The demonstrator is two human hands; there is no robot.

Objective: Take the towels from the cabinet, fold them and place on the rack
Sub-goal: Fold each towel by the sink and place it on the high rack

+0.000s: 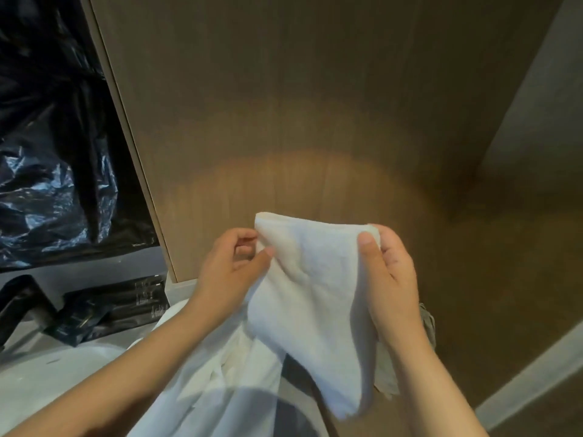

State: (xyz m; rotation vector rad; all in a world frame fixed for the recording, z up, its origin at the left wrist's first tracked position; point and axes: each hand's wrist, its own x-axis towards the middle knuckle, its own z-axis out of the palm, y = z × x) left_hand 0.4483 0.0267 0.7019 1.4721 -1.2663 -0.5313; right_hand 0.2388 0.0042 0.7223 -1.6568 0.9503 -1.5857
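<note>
Pinching the white towel (310, 298) at its upper corners, I note left hand (232, 268) and right hand (389, 279) holding it at lower centre; black plastic bags (50, 152) upper left, wooden panel (284, 105) behind.

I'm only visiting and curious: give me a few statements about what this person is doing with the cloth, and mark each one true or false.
1. The left hand and the right hand both hold the towel. True.
2. The towel is dark blue. False: it is white.
3. Shiny black plastic bags lie to the left of the wooden panel. True.
4. The towel lies flat on a table. False: it hangs from the hands in front of the panel.
</note>
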